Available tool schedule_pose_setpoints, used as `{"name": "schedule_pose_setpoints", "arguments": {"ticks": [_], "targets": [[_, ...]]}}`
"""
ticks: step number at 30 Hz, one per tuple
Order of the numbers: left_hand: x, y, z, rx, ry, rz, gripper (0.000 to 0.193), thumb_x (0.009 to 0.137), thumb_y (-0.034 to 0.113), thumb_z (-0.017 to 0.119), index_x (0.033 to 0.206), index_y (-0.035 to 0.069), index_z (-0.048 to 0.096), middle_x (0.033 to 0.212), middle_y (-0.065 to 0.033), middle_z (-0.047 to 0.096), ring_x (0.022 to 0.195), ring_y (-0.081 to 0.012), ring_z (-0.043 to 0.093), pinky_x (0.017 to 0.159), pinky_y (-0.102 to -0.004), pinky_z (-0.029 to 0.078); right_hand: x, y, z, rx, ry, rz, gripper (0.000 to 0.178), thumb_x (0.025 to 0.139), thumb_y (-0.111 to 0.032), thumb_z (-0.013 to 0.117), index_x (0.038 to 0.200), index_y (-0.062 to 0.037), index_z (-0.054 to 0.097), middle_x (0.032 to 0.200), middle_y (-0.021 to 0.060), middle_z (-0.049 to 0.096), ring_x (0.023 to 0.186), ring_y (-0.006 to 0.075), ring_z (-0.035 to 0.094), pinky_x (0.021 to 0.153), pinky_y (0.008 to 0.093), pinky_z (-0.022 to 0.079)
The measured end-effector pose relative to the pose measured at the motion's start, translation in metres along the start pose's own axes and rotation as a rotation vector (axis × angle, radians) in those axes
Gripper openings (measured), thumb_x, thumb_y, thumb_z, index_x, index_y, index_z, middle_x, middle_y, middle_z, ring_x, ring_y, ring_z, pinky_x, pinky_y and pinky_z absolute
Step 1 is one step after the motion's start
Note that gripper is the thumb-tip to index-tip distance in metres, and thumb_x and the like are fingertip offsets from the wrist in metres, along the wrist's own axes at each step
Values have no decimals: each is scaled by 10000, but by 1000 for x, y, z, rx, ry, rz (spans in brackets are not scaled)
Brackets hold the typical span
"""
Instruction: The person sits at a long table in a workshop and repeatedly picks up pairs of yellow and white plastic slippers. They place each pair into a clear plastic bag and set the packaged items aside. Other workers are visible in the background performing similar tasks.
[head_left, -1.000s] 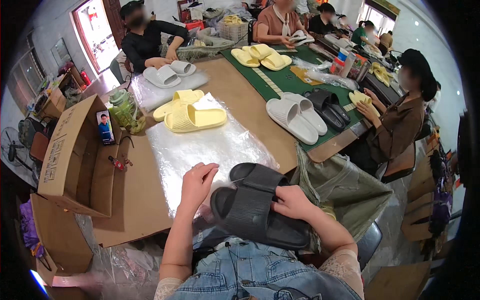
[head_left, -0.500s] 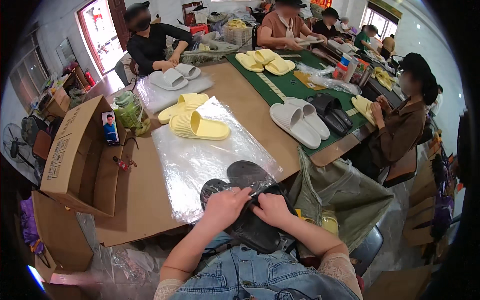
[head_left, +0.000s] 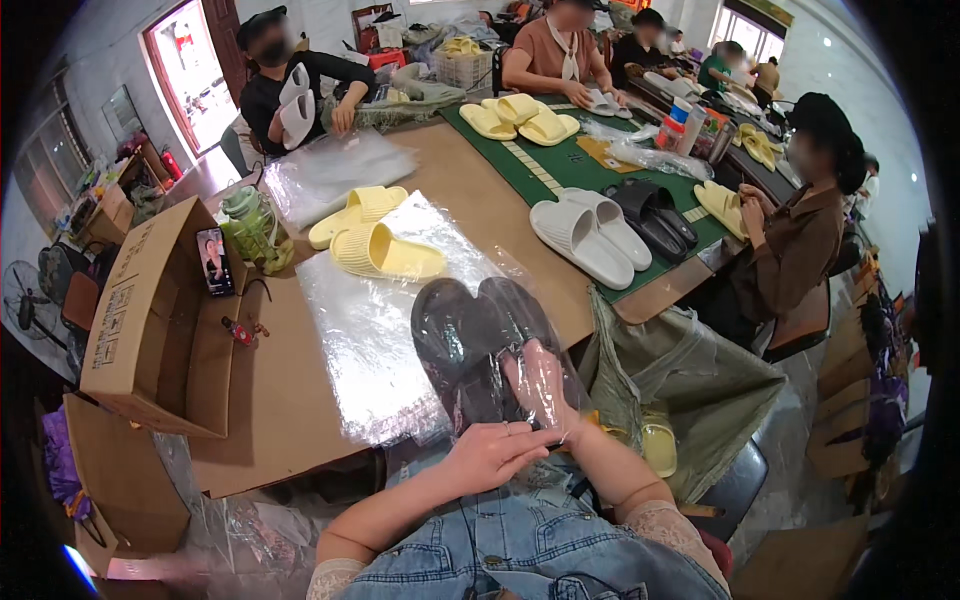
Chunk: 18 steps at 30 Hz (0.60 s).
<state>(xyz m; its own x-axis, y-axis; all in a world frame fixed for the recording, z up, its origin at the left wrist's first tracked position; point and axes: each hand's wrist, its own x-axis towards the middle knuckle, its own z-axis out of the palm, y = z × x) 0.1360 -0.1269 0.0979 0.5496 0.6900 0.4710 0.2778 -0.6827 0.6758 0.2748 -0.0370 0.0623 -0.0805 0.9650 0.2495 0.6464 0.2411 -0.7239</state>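
Observation:
A pair of black slippers [head_left: 450, 350] lies side by side in a clear plastic bag [head_left: 572, 372], tilted up in front of my body. My right hand [head_left: 540, 388] reaches inside the bag, its fingers along the right slipper and seen through the film. At the bag's near end my left hand [head_left: 492, 456] holds the film by the slippers' lower ends, fingers stretched across toward my right wrist; its thumb is hidden. Beyond lies a stack of clear bags [head_left: 350, 345] on the brown table [head_left: 275, 400], with a pair of yellow slippers [head_left: 385, 250] on its far part.
An open cardboard box [head_left: 150, 320] stands left, a phone [head_left: 216, 262] leaning by it. Grey slippers [head_left: 582, 243] and black slippers [head_left: 655, 222] rest on a green mat [head_left: 510, 185]. A sack [head_left: 680, 390] hangs at the right edge. Several people work around the tables.
The black slippers have moved up and away from me, now inside the clear bag. My right hand has gone into the bag. The person at far left has lifted the light-grey slippers off the table.

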Motion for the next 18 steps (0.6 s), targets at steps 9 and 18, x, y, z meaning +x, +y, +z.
{"name": "schedule_pose_setpoints", "arguments": {"ticks": [9, 18], "targets": [[-2, 6, 14, -50, -141, 55, 401, 955, 209, 633, 1355, 172, 621, 795, -78, 586, 683, -262, 600, 640, -355, 506, 9, 62, 11, -14, 197, 115, 412, 905, -374, 680, 838, 19, 575, 735, 257, 635, 741, 467, 631, 655, 515, 482], [-2, -18, -27, 42, -106, -153, 456, 888, 302, 722, 1297, 121, 632, 1042, -132, 667, 929, -304, 661, 794, -382, 537, 9, 114, -90, -197, 334, -19, 294, 940, -291, 637, 963, -2, 587, 806, 248, 656, 793, 464, 640, 684, 494, 499]]}}
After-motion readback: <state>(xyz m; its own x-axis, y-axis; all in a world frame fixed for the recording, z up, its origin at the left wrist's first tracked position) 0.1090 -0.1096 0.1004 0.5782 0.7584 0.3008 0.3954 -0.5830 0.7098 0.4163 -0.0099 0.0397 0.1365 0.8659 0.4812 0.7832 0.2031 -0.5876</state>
